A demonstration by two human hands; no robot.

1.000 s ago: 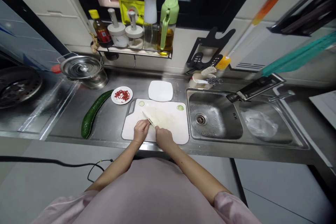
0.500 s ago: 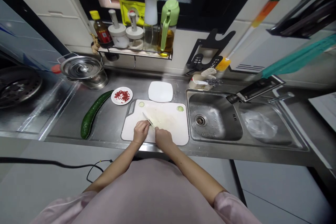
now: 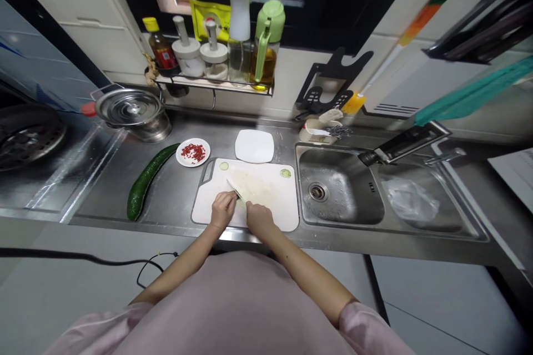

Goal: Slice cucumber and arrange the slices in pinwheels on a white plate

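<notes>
Head view: little is changed since earlier. The knife [image 3: 234, 188] is clasped by the right hand [image 3: 259, 217] over the cutting board [image 3: 277, 205], near side; the left hand [image 3: 223, 209] is curled beside it, its grasp unclear.

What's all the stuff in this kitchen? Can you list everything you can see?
cutting board: one, white, on the counter in front of the person
knife: one, silvery blade, over the board
cucumber slices: two, pale green, at the board's far edge
cucumber: one, dark green, left of the board
small plate: one, white, holding red chopped bits, by the cucumber's tip
square plate: one, white, behind the board
pot: one, steel, lidded, far left
bottles and jars: five, mixed colours, on the wall shelf
sink: one, steel, right of the board
plastic bag: one, clear, in the right basin
left hand: one, fingers curled beside the blade
right hand: one, holding the knife handle
</notes>
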